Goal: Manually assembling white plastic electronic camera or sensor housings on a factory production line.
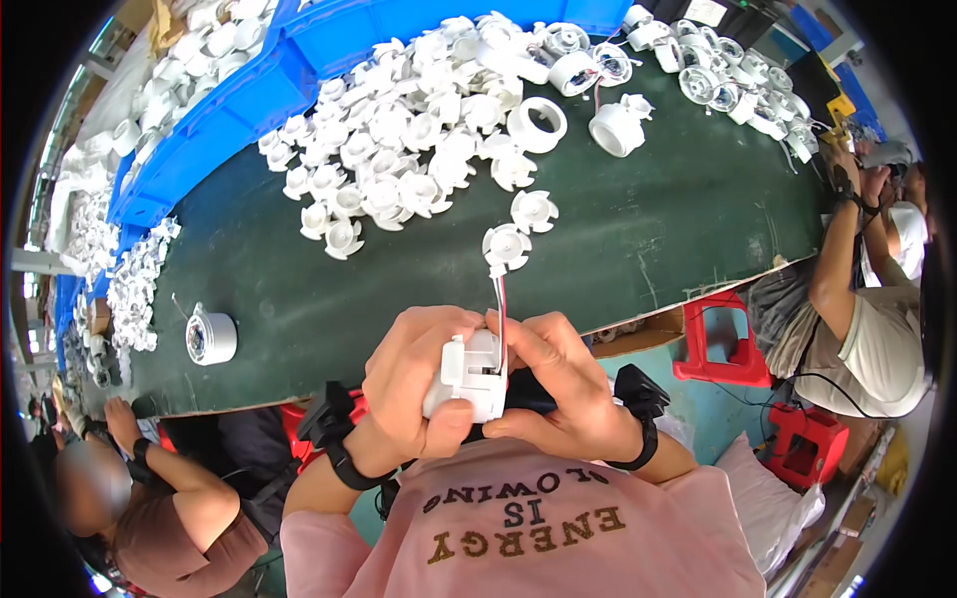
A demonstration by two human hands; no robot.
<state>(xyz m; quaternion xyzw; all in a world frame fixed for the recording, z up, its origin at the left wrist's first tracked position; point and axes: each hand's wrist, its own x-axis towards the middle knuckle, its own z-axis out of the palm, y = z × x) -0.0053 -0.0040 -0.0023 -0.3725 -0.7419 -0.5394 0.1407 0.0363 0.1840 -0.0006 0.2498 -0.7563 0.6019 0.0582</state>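
Cradling a small white plastic housing [467,375] close to the chest, the person's left hand [414,384] wrapped around its left side, thumb pressed under its lower edge, the grip clenched on it. The right hand [553,384] curled in from the other side, fingertips pinching the part's upper right corner where thin red and white wires [499,299] ran upward. Both wrists, each with a black band, bent inward just above the pink shirt. Beyond the hands, a white fan impeller [506,246] lay on the dark green surface [638,219], near a large heap of similar impellers [409,140]. Further left on it stood a white round housing [210,338], well apart.
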